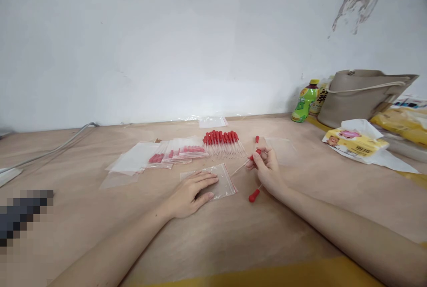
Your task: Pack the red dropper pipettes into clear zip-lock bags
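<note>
Head view: the left hand lies flat on an empty zip bag, pinning it to the table. Just right of the bag, the right hand pinches several red-bulbed droppers; another lies below it. I judge she is gathering a count; next comes opening the bag's mouth. How many droppers she grips is hard to tell.

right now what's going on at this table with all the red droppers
A person sits at a wooden table. The left hand lies flat on a clear zip bag. The right hand holds a few red-bulbed droppers, and one dropper lies beside the wrist. Behind them is a row of loose droppers, with filled bags to its left.
</note>
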